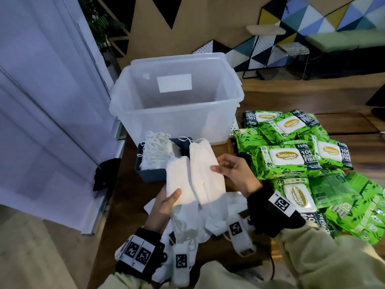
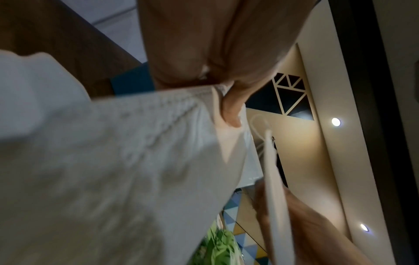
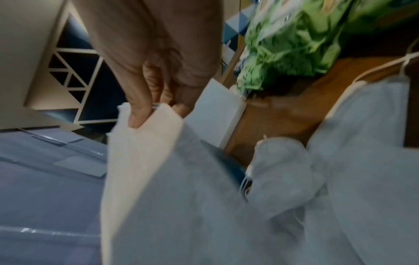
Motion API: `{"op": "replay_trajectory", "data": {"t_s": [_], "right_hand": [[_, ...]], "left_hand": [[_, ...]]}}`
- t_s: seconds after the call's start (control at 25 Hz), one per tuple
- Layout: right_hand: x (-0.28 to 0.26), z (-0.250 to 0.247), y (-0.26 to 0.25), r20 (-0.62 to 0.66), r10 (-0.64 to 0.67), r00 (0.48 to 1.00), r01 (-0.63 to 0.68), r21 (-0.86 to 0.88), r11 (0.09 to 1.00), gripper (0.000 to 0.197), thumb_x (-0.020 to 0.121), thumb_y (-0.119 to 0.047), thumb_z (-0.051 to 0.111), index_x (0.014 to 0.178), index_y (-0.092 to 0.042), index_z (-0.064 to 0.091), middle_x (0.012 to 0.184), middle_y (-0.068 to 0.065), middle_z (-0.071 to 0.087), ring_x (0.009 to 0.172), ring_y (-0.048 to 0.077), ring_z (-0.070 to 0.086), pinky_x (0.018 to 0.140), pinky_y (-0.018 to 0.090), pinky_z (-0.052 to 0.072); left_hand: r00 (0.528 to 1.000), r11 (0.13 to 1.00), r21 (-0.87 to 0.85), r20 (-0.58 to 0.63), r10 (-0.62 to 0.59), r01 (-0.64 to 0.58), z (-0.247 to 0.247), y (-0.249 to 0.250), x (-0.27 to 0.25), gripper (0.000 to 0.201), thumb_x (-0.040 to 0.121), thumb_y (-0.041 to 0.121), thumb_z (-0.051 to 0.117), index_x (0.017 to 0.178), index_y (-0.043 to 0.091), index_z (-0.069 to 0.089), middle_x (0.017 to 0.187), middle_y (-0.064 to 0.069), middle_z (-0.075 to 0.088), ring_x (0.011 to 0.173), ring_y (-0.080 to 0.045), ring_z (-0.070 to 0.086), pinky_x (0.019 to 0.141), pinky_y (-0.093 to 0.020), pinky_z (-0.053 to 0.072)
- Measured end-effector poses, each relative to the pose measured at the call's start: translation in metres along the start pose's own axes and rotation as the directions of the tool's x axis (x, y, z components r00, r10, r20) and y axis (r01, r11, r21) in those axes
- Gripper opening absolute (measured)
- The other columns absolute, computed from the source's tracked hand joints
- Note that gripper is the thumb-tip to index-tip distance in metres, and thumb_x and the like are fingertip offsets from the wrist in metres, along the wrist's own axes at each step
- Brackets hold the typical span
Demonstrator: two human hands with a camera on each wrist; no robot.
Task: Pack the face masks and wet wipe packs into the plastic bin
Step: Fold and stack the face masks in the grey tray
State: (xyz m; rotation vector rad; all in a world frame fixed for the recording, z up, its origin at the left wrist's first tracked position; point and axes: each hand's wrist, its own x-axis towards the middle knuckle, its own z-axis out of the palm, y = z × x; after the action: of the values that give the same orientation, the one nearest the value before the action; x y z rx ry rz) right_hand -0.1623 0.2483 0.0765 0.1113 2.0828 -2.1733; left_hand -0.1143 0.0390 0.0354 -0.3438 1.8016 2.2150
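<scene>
Face masks (image 1: 195, 174), white and stacked in two flat bundles, sit between both hands above the near edge of the wooden table (image 1: 312, 94). The right hand (image 1: 235, 172) pinches the right long edge of the taller bundle, thumb on the front face and fingers curled behind it. The left hand (image 1: 164, 203) grips the lower end of the shorter bundle, thumb (image 1: 174, 196) pressed on its face. Both bundles stand with their long axes running away from the person, tilted slightly left at the top, ear loops trailing from both ends.

Straight beyond the upper ends of the bundles stands the clear plastic bin (image 1: 177, 113), open-topped; I can make out little or nothing inside it. A small dark tray (image 1: 145, 172) holding more masks lies between the grip and the bin, so the bundles probably have to be lifted forward over the tray and the bin's near wall. Neither hand looks clearly nearer to it. Green wet wipe packs (image 1: 291, 155) lie heaped to the right, close to the right hand, none yet in the bin.
</scene>
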Motion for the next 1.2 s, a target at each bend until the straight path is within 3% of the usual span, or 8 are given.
{"op": "replay_trajectory", "data": {"t_s": [0.08, 0.2, 0.28, 0.4, 0.6, 0.76, 0.88, 1.2], "right_hand": [[-0.002, 0.016, 0.006, 0.053, 0.077, 0.996, -0.075, -0.028, 0.997, 0.025, 0.075, 0.005, 0.071, 0.067, -0.013, 0.055, 0.062, -0.002, 0.056, 0.043, -0.003, 0.047, 0.043, 0.013, 0.036], [-0.002, 0.032, 0.016, 0.083, 0.127, 0.988, -0.111, -0.176, 0.978, 0.025, 0.072, -0.002, 0.076, 0.066, -0.017, 0.057, 0.067, 0.001, 0.058, 0.044, -0.003, 0.050, 0.041, 0.015, 0.039], [-0.003, 0.038, 0.017, 0.073, 0.125, 0.989, -0.104, -0.242, 0.965, 0.024, 0.072, -0.006, 0.078, 0.066, -0.016, 0.057, 0.064, 0.000, 0.058, 0.042, -0.002, 0.050, 0.040, 0.018, 0.042], [-0.006, 0.042, 0.013, 0.056, 0.115, 0.992, -0.091, -0.323, 0.942, 0.021, 0.073, -0.010, 0.078, 0.070, -0.013, 0.058, 0.061, -0.001, 0.057, 0.037, -0.002, 0.047, 0.038, 0.016, 0.041], [-0.006, 0.047, 0.013, 0.034, 0.139, 0.990, -0.120, -0.332, 0.936, 0.024, 0.072, -0.011, 0.079, 0.070, -0.012, 0.055, 0.058, -0.002, 0.058, 0.037, 0.004, 0.051, 0.041, 0.022, 0.048], [-0.004, 0.042, 0.010, 0.060, 0.185, 0.981, -0.167, -0.220, 0.961, 0.025, 0.075, -0.008, 0.076, 0.070, -0.010, 0.052, 0.062, 0.002, 0.059, 0.038, 0.004, 0.053, 0.040, 0.022, 0.047], [-0.002, 0.041, 0.008, 0.076, 0.194, 0.978, -0.176, -0.193, 0.965, 0.025, 0.075, -0.006, 0.075, 0.072, -0.009, 0.051, 0.065, 0.004, 0.059, 0.040, 0.006, 0.055, 0.039, 0.021, 0.047], [-0.001, 0.048, 0.012, 0.085, 0.150, 0.985, -0.101, -0.421, 0.901, 0.025, 0.074, -0.015, 0.078, 0.075, -0.012, 0.053, 0.062, -0.003, 0.058, 0.037, 0.000, 0.052, 0.041, 0.020, 0.048]], "left_hand": [[1.000, 0.994, -0.108, -0.022, -0.002, 0.000, 0.011, 0.002, 0.002, 0.034, 0.096, 0.002, 0.043, 0.129, -0.005, 0.046, 0.098, -0.003, 0.070, 0.079, -0.009, 0.070, 0.068, -0.021, 0.056], [0.991, 0.974, -0.210, -0.085, -0.104, 0.084, 0.021, 0.003, 0.003, 0.028, 0.099, 0.008, 0.037, 0.117, 0.002, 0.057, 0.105, -0.014, 0.066, 0.066, -0.007, 0.070, 0.058, -0.020, 0.055], [0.982, 0.942, -0.310, -0.096, -0.165, 0.128, 0.024, 0.003, 0.004, 0.030, 0.098, 0.028, 0.038, 0.110, 0.008, 0.057, 0.111, -0.014, 0.064, 0.068, -0.011, 0.069, 0.056, -0.021, 0.054], [0.985, 0.906, -0.395, -0.017, -0.172, 0.151, 0.023, 0.004, 0.006, 0.059, 0.089, 0.047, 0.043, 0.129, 0.003, 0.046, 0.106, -0.012, 0.069, 0.088, -0.020, 0.070, 0.067, -0.028, 0.057], [0.999, 0.990, -0.132, 0.020, 0.045, -0.042, 0.021, 0.007, -0.004, 0.021, 0.092, -0.007, 0.045, 0.110, 0.000, 0.055, 0.082, 0.001, 0.074, 0.071, -0.005, 0.070, 0.059, -0.014, 0.052], [0.996, 0.984, -0.160, 0.036, 0.084, -0.078, 0.019, 0.007, -0.001, 0.046, 0.081, 0.013, 0.070, 0.119, -0.004, 0.051, 0.079, 0.004, 0.075, 0.073, -0.009, 0.071, 0.060, -0.017, 0.053], [0.999, 0.984, -0.173, 0.023, 0.044, -0.040, 0.019, 0.006, 0.000, 0.033, 0.093, -0.001, 0.045, 0.125, -0.007, 0.047, 0.080, 0.002, 0.075, 0.073, -0.010, 0.071, 0.061, -0.019, 0.055], [1.000, 0.968, -0.252, -0.003, -0.021, 0.020, 0.018, 0.001, 0.000, 0.036, 0.093, -0.008, 0.041, 0.128, -0.013, 0.044, 0.109, -0.021, 0.063, 0.073, -0.006, 0.070, 0.062, -0.017, 0.054]]}}
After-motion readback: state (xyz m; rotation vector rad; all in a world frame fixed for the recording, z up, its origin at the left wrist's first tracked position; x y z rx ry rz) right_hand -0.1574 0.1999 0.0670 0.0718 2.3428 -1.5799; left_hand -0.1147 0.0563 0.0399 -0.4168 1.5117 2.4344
